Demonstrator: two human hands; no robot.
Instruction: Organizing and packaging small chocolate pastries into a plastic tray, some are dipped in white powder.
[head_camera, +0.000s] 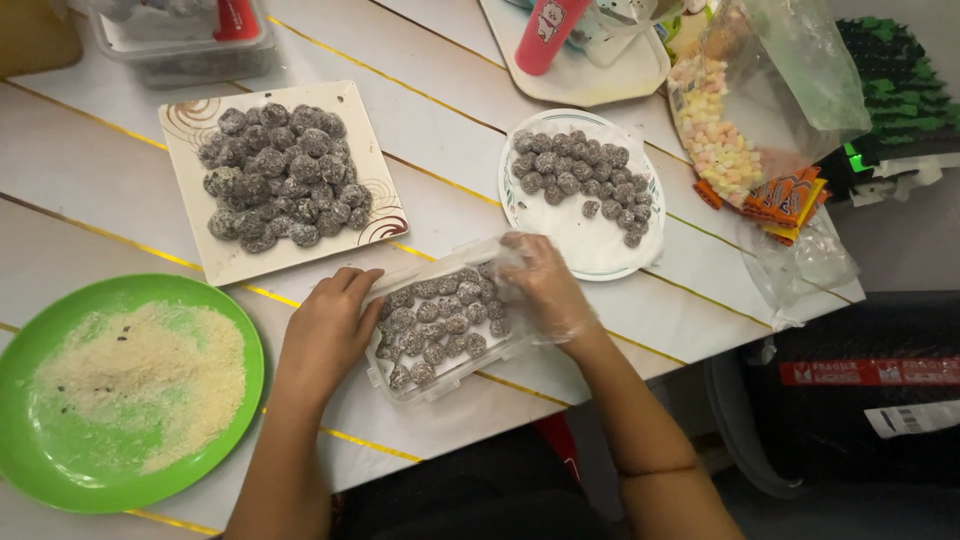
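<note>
A clear plastic container (400, 385) lies on the white table, filled with several dark coated balls (437, 320). My left hand (325, 335), bare, rests flat against the container's left side. My right hand (545, 290) wears a thin clear plastic glove and touches the container's right end, fingers curled over the balls there. Whether it pinches a ball is hidden by the glove. Beyond the container, a round white plate (590, 245) holds more coated balls (575, 175).
A square white plate (240, 262) heaped with coated balls sits at the back left. A green plate (30, 350) with pale crumbs lies at the front left. A bag of small marshmallows (715, 140), a tray (600, 85) and a red bottle (545, 35) stand at the back right.
</note>
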